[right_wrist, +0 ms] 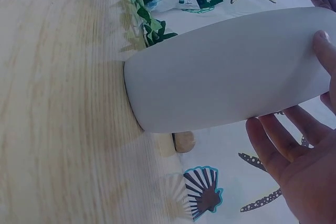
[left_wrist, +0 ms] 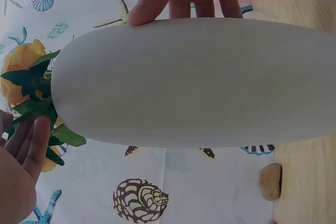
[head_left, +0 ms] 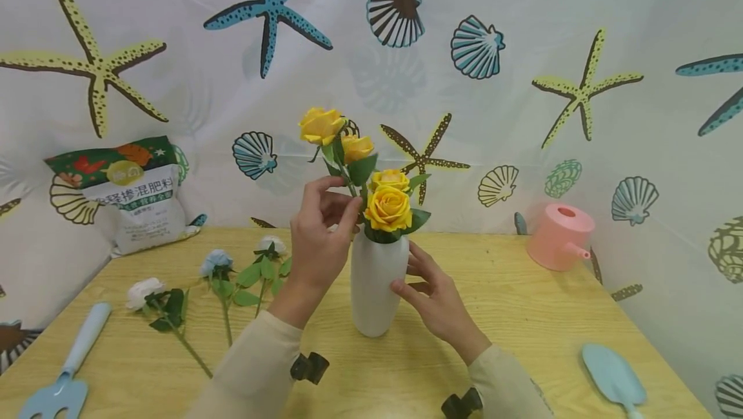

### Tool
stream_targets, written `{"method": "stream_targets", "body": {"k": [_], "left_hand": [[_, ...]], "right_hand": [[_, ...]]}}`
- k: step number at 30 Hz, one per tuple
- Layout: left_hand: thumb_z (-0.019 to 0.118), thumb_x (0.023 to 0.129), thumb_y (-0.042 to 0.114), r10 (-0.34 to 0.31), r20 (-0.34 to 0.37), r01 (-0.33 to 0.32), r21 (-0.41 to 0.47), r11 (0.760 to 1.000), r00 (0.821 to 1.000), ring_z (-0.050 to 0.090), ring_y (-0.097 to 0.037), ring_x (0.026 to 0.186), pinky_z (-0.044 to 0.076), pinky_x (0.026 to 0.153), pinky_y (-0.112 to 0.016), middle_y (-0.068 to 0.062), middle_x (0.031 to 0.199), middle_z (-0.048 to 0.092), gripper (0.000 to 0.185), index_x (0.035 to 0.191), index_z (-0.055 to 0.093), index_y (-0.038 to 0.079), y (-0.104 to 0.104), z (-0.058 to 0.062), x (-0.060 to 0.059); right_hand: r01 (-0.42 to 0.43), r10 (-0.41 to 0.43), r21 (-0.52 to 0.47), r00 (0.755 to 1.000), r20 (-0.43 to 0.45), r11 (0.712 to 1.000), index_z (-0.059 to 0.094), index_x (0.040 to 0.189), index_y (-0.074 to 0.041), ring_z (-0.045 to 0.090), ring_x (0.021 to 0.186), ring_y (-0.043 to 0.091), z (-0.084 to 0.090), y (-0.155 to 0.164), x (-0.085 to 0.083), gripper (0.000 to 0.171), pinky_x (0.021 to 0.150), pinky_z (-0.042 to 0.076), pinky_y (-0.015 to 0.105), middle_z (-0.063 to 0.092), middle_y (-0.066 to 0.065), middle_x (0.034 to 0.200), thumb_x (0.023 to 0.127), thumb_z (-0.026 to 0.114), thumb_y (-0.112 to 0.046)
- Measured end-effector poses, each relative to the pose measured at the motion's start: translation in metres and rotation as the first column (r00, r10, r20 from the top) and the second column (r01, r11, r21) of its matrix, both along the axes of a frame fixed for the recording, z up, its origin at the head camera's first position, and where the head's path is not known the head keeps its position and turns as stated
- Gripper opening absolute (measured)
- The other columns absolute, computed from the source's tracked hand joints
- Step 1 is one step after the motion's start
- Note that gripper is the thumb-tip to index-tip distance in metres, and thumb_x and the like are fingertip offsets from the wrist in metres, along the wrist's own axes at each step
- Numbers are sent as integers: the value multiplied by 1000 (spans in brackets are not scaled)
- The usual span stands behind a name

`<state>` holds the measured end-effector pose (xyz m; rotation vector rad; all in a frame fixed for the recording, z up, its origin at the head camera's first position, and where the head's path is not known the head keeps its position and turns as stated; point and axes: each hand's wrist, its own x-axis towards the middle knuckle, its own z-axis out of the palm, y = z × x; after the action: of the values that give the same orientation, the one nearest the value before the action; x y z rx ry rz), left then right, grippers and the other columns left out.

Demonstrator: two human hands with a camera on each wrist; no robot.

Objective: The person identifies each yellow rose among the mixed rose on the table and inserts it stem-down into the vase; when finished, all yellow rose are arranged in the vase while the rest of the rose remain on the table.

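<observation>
A white vase stands on the wooden table with yellow roses at its mouth. Just above the rim, my left hand pinches the stem of the taller yellow roses, which lean to the left. My right hand holds the vase's right side, thumb in front and fingers behind. In the left wrist view, the vase fills the middle, with leaves by the left hand. The right wrist view shows the right hand around the upper vase. The stem ends inside it are hidden.
Left on the table lie white and blue flowers and a blue hand fork. A fertilizer bag leans at the back left. A pink watering can and a blue trowel are on the right.
</observation>
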<state>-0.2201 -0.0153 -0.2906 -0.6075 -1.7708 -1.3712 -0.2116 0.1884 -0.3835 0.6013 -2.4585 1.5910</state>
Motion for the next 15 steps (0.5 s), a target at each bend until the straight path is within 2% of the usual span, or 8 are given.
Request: {"method": "stream_targets", "body": {"k": [10,15], "left_hand": [[65,98,7,-19,92,21,-11,1000,996,71,-25,66,60,61,-23,-17,89,72,15,109,60,-3,-1,-8,3],[69,96,9,54,87,-49,-68,997,995,69,-21,69,59,64,-26,-14,91,71,13,104,67,-2,-2,-13,3]], "right_hand": [[5,-4,-5,1000,17,1000,33,158,-27,57,130,34,1,0,0,71,100,54,46,54,14,148,97,68,-22],[-3,3,1,1000,21,1000,32,158,-26,57,131,35,1,0,-1,71,101,53,48,53,15,149,98,68,-22]]}}
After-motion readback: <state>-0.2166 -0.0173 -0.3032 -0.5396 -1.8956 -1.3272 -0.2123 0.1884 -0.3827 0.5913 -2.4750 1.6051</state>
